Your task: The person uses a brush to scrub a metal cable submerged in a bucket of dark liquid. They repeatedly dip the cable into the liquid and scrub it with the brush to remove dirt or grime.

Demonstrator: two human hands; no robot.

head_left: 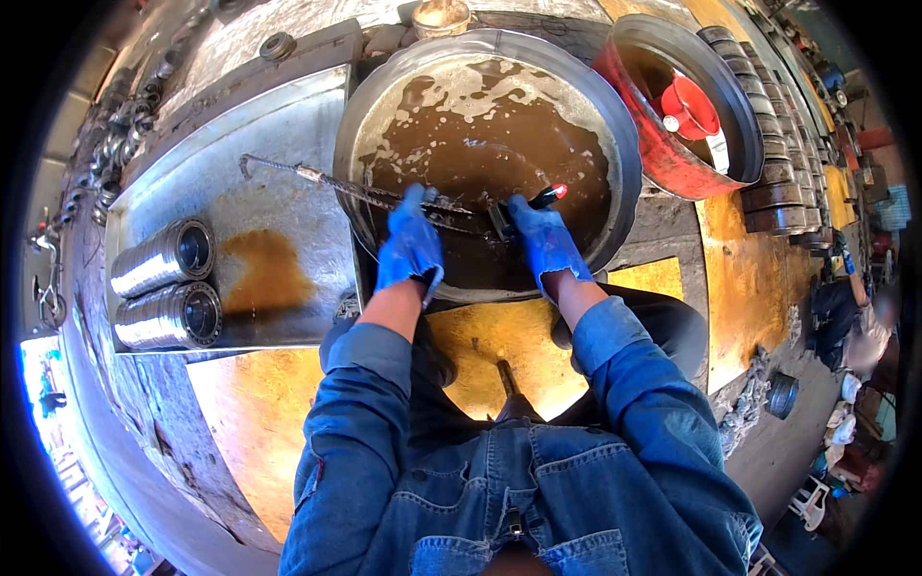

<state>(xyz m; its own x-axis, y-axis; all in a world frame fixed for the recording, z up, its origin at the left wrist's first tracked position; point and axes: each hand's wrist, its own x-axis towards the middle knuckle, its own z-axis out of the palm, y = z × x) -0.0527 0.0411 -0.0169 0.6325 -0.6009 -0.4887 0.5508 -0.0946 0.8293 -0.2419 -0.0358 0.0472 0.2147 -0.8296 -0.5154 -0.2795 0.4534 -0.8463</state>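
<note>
Both my hands wear blue gloves and are over a round metal tub (629, 192) of brown, foamy liquid. My left hand (411, 242) is closed around long thin metal rods (351, 187), which reach from a hooked end over the tray at the left to above the liquid. My right hand (545, 235) is closed on a dark brush-like tool (501, 222). A black handle with a red tip (549, 195) sticks out beside its fingers. The ends of the rods lie close to this tool; whether they touch is unclear.
Left of the tub, a metal tray (288, 182) holds two stacks of shiny rings (163, 259) and a brown puddle. A red drum (624, 96) at the right has a red bucket (690, 108) inside. Ring stacks (773, 206) stand beyond it. A person (860, 326) is at the far right.
</note>
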